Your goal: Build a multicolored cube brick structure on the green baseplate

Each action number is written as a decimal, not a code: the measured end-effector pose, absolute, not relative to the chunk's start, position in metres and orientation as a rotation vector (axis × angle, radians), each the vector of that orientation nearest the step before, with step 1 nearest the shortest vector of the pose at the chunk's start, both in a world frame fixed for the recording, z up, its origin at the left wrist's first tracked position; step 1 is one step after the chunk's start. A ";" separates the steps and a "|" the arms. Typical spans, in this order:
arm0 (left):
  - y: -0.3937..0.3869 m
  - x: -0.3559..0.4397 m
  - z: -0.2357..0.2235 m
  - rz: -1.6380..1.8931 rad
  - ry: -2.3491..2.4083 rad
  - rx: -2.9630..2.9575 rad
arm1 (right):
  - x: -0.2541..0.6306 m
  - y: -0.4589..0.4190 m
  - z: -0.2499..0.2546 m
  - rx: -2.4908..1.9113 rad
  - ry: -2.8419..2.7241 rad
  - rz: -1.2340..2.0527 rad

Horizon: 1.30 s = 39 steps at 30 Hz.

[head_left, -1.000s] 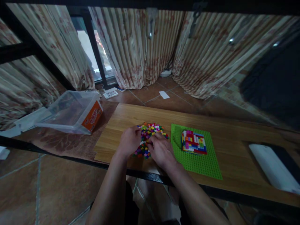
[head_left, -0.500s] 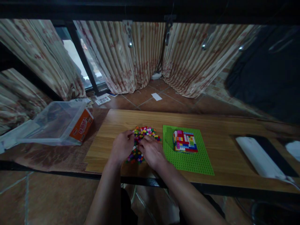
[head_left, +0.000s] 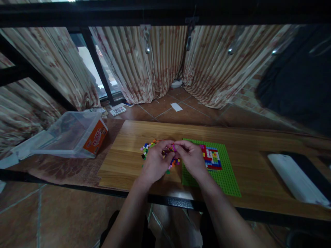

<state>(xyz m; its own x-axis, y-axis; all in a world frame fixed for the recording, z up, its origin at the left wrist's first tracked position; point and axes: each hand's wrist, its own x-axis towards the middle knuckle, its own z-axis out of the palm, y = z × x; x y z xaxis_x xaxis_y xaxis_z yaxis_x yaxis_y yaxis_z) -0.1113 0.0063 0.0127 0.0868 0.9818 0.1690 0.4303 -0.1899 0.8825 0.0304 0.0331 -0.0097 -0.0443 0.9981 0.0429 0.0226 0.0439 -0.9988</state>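
My left hand [head_left: 157, 162] is over the pile of small coloured bricks [head_left: 148, 147], thumb and fingers curled toward each other; what they hold, if anything, is hard to make out. My right hand [head_left: 191, 157] meets it from the right, its thumb and forefinger pinching a pink brick [head_left: 174, 147] near the left fingertips. Below and between the hands, more loose bricks show. To the right, a block built of red, white, blue and yellow bricks [head_left: 213, 158] stands on a green studded baseplate [head_left: 227, 177]; my right hand partly covers both.
On the left, a clear plastic box [head_left: 69, 132] with an orange label lies tipped on a brown cloth [head_left: 64, 172]. A white power-strip-like object [head_left: 294, 177] and a dark flat object [head_left: 312, 174] lie at the right of the wooden board [head_left: 119, 155]. Curtains hang behind.
Both hands have moved right and come together above the bricks, the right one now over the baseplate's left edge. A pink brick shows in its fingers. The view has shifted slightly.
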 end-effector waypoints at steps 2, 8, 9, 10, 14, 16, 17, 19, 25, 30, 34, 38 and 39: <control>0.007 -0.107 0.012 1.060 1.387 1.768 | 0.033 0.033 -0.009 -1.168 -1.295 1.188; 0.010 -0.099 0.007 1.054 1.449 1.919 | 0.042 0.032 -0.006 -1.174 -1.353 1.118; 0.010 -0.097 0.007 1.032 1.441 1.941 | 0.044 0.032 -0.005 -1.176 -1.379 1.085; 0.011 -0.096 0.007 1.015 1.435 1.961 | 0.046 0.031 -0.004 -1.178 -1.402 1.051; 0.012 -0.086 0.010 0.983 1.454 2.031 | 0.056 0.031 -0.001 -1.195 -1.455 0.966; 0.013 -0.081 0.012 0.986 1.464 2.034 | 0.063 0.032 0.001 -1.224 -1.442 0.946; 0.014 -0.078 0.013 0.998 1.472 2.012 | 0.068 0.033 0.002 -1.244 -1.414 0.934; 0.016 -0.072 0.011 1.031 1.483 1.922 | 0.079 0.036 0.004 -1.284 -1.309 0.893; 0.030 -0.047 -0.012 1.085 1.380 1.535 | 0.117 0.051 0.009 -1.356 -0.951 0.690; 0.038 -0.027 -0.026 1.076 1.232 1.349 | 0.130 0.054 0.006 -1.353 -0.963 0.655; 0.040 -0.019 -0.030 1.070 1.143 1.262 | 0.132 0.052 0.004 -1.353 -1.004 0.674; 0.042 -0.014 -0.034 1.089 1.129 1.199 | 0.134 0.050 0.007 -1.381 -1.024 0.662; 0.043 -0.013 -0.035 1.095 1.132 1.187 | 0.134 0.050 0.008 -1.390 -1.031 0.657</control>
<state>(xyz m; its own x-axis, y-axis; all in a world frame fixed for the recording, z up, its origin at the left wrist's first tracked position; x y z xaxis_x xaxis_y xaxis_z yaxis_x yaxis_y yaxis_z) -0.0130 0.0428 -0.0354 0.1131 0.9916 -0.0635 -0.0304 0.0673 0.9973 0.1343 0.0499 0.0078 0.4427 0.8752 0.1949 0.1928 0.1194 -0.9739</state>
